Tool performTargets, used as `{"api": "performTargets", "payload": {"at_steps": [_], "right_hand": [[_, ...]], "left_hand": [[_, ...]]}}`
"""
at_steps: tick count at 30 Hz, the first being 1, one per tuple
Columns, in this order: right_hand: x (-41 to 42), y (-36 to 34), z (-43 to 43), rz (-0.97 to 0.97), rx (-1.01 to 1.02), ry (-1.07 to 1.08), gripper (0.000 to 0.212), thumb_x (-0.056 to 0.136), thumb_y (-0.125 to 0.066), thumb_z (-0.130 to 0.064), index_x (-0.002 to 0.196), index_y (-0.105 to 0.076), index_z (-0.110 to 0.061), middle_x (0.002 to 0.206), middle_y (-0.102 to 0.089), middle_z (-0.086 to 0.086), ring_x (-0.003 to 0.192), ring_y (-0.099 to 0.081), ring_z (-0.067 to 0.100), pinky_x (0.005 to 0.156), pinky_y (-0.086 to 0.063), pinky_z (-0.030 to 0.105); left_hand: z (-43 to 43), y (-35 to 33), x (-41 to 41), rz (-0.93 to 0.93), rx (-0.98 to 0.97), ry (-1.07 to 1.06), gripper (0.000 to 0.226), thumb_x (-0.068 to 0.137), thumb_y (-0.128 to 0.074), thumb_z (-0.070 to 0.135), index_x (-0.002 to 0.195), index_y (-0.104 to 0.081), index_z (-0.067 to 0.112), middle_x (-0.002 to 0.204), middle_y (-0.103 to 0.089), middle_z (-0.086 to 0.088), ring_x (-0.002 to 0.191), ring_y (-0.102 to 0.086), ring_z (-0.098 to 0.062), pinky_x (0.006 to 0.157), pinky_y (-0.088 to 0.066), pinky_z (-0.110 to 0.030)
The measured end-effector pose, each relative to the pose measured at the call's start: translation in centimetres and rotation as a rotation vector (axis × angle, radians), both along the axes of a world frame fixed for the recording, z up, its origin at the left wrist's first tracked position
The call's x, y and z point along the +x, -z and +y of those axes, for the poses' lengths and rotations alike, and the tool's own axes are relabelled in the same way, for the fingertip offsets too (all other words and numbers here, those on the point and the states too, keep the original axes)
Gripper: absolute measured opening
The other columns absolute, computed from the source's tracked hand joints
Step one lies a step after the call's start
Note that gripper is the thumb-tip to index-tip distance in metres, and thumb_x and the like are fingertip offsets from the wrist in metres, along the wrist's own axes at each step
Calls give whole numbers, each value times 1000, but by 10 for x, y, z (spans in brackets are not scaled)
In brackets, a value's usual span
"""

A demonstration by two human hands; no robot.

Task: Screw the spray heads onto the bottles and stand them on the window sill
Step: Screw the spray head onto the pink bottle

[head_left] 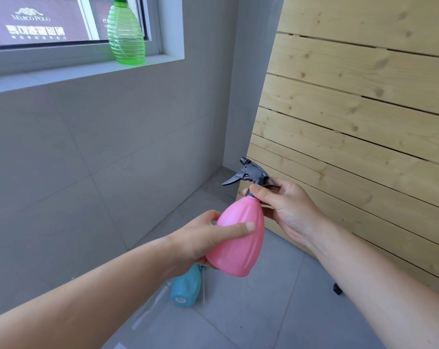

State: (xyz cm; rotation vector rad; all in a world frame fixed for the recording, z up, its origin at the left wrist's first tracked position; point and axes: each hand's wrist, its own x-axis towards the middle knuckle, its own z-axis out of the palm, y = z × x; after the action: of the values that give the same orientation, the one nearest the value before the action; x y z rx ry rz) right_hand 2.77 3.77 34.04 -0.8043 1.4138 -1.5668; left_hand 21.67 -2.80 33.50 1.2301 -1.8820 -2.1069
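Note:
A pink bottle (238, 238) is held tilted in mid-air at the centre. My left hand (203, 238) wraps its belly, thumb across the front. A black spray head (251, 172) sits on the bottle's neck, nozzle pointing left. My right hand (286, 205) pinches the collar of that head with thumb and fingers. A green translucent bottle (125, 34) with a green top stands upright on the window sill (62, 74) at the upper left. A blue bottle (185, 288) lies on the floor below my left hand, its neck end hidden.
A slatted wooden panel (364, 109) leans along the right side, close behind my right hand. Grey tiled wall and floor (263, 311) fill the rest. A thin clear tube (203, 285) lies beside the blue bottle.

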Motion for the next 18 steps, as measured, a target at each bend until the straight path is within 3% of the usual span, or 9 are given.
{"api": "performTargets", "payload": {"at_steps": [3,8,11,13,15,18], "right_hand": [[1,-1,-1,1,-4,-27,28,89,-70,-11,110,-66,6,98,-71,16,92,-66,28,85,-53,40],[2,0,0,2,-2,0,20,89,-70,-10,107,-69,-1,96,-73,15,92,-67,27,82,-54,37],[3,-2,0,-3,0,1,18,89,-70,-10,105,-69,-3,97,-72,16,92,-68,28,82,-54,37],[3,-3,1,-5,8,1,18,89,-69,-9,105,-69,-1,97,-72,16,91,-67,27,84,-54,38],[4,-3,1,-3,18,-6,17,89,-69,-10,104,-69,-2,97,-72,16,90,-66,28,85,-53,40],[5,-3,1,-1,24,-1,17,90,-69,-11,105,-69,-2,97,-73,15,90,-67,27,82,-53,37]], "left_hand": [[-1,-1,1,28,55,23,66,68,-75,50,126,-62,22,120,-73,-7,98,-75,-26,72,-61,-36],[-2,0,1,-8,-1,-10,94,45,-90,57,125,-57,22,118,-75,-8,102,-78,-29,73,-64,-37],[-1,-1,-1,-3,23,44,80,58,-83,63,126,-65,25,120,-77,-7,104,-77,-28,75,-63,-37],[-3,-2,-1,9,123,20,70,67,-74,57,128,-67,22,120,-76,-8,98,-75,-27,68,-61,-34],[-5,-2,0,24,167,33,67,69,-71,49,128,-66,18,117,-74,-9,94,-72,-27,66,-59,-33],[-5,-2,2,10,59,44,77,61,-81,52,127,-61,18,118,-74,-9,94,-74,-26,73,-61,-37]]}}
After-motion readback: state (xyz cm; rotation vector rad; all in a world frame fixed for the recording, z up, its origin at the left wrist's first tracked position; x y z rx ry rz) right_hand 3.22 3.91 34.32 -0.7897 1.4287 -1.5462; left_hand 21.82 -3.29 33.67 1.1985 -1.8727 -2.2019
